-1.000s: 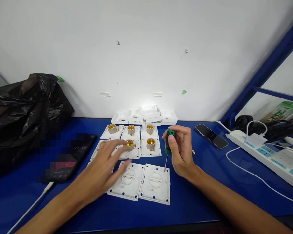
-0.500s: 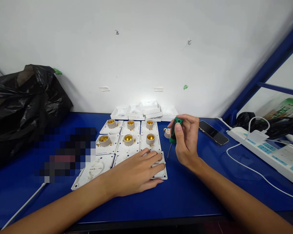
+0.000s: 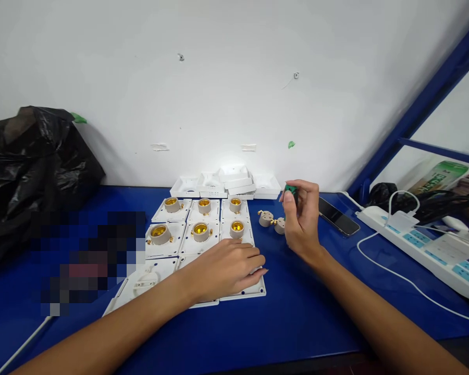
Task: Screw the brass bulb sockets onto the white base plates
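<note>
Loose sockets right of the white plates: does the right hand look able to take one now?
Probably yes: the loose sockets lie close beside the right hand, nothing seen between, but a green tool fills its grip.

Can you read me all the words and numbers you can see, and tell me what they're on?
Nothing can be read for sure.
Green pack: big letters, too blurred to read.
Pixelated patch: too blocky to read.
White plates: tiny raised marks, too small to tell if they're letters.
Phone: dark screen, no words visible.
Power strip: no readable words.
</note>
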`<state>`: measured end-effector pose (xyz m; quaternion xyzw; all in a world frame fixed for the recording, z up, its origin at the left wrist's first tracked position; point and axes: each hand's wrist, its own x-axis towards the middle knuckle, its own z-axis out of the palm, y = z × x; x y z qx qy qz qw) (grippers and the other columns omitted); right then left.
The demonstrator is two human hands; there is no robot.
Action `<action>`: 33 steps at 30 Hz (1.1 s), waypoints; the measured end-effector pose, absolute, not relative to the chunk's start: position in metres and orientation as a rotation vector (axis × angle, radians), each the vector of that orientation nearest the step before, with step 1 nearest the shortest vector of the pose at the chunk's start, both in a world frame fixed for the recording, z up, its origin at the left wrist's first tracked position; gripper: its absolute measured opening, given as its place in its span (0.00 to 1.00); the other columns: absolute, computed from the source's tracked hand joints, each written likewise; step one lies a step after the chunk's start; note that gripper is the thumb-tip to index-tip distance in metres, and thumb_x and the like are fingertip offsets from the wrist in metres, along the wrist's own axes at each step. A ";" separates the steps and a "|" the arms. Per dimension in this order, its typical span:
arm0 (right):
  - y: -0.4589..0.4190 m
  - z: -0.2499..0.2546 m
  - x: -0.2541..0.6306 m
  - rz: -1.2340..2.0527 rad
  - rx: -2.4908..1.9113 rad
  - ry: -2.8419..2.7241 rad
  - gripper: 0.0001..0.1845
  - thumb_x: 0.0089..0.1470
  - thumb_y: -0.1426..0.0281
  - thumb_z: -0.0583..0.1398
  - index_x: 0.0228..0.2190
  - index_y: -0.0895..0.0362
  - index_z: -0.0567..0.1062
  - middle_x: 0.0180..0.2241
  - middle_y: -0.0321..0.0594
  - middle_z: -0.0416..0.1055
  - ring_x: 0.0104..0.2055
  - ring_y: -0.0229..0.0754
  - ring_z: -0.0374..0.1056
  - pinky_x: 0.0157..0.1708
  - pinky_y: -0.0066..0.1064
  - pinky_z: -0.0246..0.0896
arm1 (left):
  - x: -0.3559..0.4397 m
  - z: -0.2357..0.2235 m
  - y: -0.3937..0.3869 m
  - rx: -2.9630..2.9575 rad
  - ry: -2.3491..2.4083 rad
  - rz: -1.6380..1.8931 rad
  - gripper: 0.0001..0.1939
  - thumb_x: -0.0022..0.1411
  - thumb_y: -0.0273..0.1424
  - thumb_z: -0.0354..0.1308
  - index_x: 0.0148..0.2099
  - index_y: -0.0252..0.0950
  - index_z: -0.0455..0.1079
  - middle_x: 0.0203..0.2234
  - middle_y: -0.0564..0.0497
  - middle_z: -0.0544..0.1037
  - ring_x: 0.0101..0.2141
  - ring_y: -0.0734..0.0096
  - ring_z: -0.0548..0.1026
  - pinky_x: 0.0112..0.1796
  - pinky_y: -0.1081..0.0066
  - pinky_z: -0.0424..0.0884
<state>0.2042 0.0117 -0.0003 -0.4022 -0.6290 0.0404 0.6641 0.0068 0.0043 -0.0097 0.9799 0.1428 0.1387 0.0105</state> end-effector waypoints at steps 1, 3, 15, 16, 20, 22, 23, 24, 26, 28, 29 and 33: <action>0.012 -0.001 0.204 0.092 -0.922 -1.443 0.08 0.67 0.68 0.55 0.48 0.50 0.67 0.34 0.36 0.64 0.33 0.39 0.63 0.29 0.34 0.58 | 0.006 -0.010 0.004 3.054 0.451 0.431 0.16 0.76 0.34 0.50 0.33 0.37 0.67 0.27 0.55 0.74 0.28 0.71 0.72 0.34 0.68 0.64; 0.012 -0.002 0.204 0.110 -0.940 -1.466 0.09 0.67 0.68 0.55 0.48 0.51 0.67 0.34 0.36 0.65 0.33 0.39 0.63 0.29 0.34 0.57 | 0.005 -0.009 0.004 3.051 0.441 0.424 0.15 0.76 0.33 0.50 0.34 0.37 0.67 0.27 0.55 0.75 0.28 0.71 0.73 0.33 0.68 0.64; 0.026 0.010 0.234 -0.030 -0.929 -1.323 0.10 0.67 0.63 0.56 0.47 0.51 0.67 0.31 0.34 0.64 0.27 0.38 0.61 0.26 0.34 0.56 | 0.004 -0.010 0.004 3.048 0.399 0.416 0.16 0.77 0.33 0.47 0.35 0.36 0.68 0.27 0.54 0.75 0.27 0.73 0.74 0.29 0.69 0.63; 0.027 0.010 0.237 -0.047 -0.927 -1.323 0.09 0.67 0.63 0.56 0.47 0.51 0.67 0.30 0.34 0.64 0.27 0.37 0.61 0.27 0.34 0.56 | 0.004 -0.010 0.004 3.055 0.398 0.411 0.16 0.77 0.33 0.47 0.35 0.36 0.68 0.27 0.54 0.75 0.27 0.73 0.73 0.29 0.69 0.63; 0.032 0.008 0.244 -0.150 -0.932 -1.339 0.09 0.68 0.62 0.55 0.47 0.50 0.67 0.31 0.35 0.64 0.28 0.38 0.62 0.28 0.35 0.58 | 0.003 -0.010 0.006 3.078 0.412 0.410 0.16 0.77 0.33 0.47 0.35 0.36 0.68 0.26 0.55 0.75 0.25 0.73 0.73 0.27 0.68 0.61; 0.033 0.006 0.245 -0.176 -0.932 -1.339 0.09 0.68 0.62 0.55 0.47 0.51 0.67 0.32 0.35 0.64 0.29 0.38 0.64 0.29 0.36 0.59 | 0.003 -0.009 0.006 3.087 0.441 0.415 0.16 0.76 0.33 0.47 0.35 0.37 0.68 0.26 0.55 0.75 0.25 0.73 0.73 0.27 0.68 0.59; 0.034 0.005 0.245 -0.185 -0.935 -1.340 0.09 0.68 0.62 0.55 0.47 0.51 0.67 0.33 0.35 0.64 0.30 0.39 0.64 0.30 0.36 0.60 | 0.003 -0.009 0.006 3.086 0.457 0.417 0.16 0.76 0.33 0.47 0.34 0.37 0.68 0.25 0.56 0.75 0.25 0.73 0.73 0.26 0.68 0.59; 0.034 0.004 0.245 -0.190 -0.938 -1.344 0.09 0.67 0.62 0.56 0.47 0.51 0.67 0.33 0.35 0.64 0.31 0.39 0.65 0.30 0.36 0.60 | 0.003 -0.008 0.006 3.082 0.471 0.418 0.16 0.76 0.33 0.47 0.34 0.37 0.68 0.25 0.56 0.75 0.25 0.73 0.73 0.26 0.68 0.59; 0.035 0.003 0.245 -0.201 -0.947 -1.353 0.10 0.67 0.62 0.56 0.47 0.51 0.67 0.32 0.35 0.64 0.32 0.40 0.66 0.31 0.36 0.62 | 0.003 -0.008 0.006 3.072 0.487 0.423 0.17 0.76 0.33 0.47 0.34 0.36 0.68 0.25 0.55 0.75 0.25 0.73 0.73 0.26 0.68 0.58; 0.037 0.002 0.246 -0.201 -0.968 -1.356 0.10 0.67 0.62 0.55 0.47 0.52 0.67 0.31 0.34 0.64 0.32 0.40 0.65 0.30 0.36 0.61 | 0.003 -0.007 0.007 3.057 0.490 0.423 0.17 0.76 0.33 0.47 0.34 0.36 0.68 0.24 0.56 0.75 0.25 0.73 0.73 0.26 0.69 0.58; 0.038 0.001 0.247 -0.194 -0.981 -1.349 0.10 0.67 0.62 0.55 0.47 0.52 0.67 0.31 0.34 0.64 0.31 0.39 0.64 0.29 0.35 0.60 | 0.003 -0.007 0.007 3.047 0.490 0.423 0.17 0.76 0.33 0.47 0.34 0.36 0.68 0.24 0.56 0.75 0.24 0.73 0.72 0.26 0.69 0.58; 0.040 0.000 0.246 -0.132 -0.990 -1.291 0.11 0.67 0.61 0.55 0.47 0.51 0.67 0.32 0.34 0.65 0.27 0.37 0.61 0.25 0.33 0.56 | 0.003 -0.007 0.007 3.008 0.488 0.431 0.17 0.76 0.34 0.47 0.33 0.36 0.68 0.24 0.55 0.75 0.24 0.74 0.71 0.26 0.70 0.58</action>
